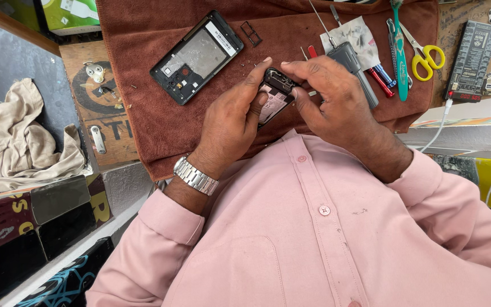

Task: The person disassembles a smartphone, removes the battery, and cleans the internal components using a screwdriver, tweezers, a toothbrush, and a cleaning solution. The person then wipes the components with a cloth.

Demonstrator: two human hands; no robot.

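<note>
pink shirt [325,239] fills foreground. we pinch the small phone board assembly [274,96] between left hand [231,122] and right hand [328,99] above the brown towel [160,122]; gutted phone housing [197,57] lies apart. reassembly not begun, we judge.

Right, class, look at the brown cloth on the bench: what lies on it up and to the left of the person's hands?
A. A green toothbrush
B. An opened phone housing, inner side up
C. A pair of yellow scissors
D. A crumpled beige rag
B: the opened phone housing lies inner side up on the brown cloth, up and left of the left hand and right hand.
</note>
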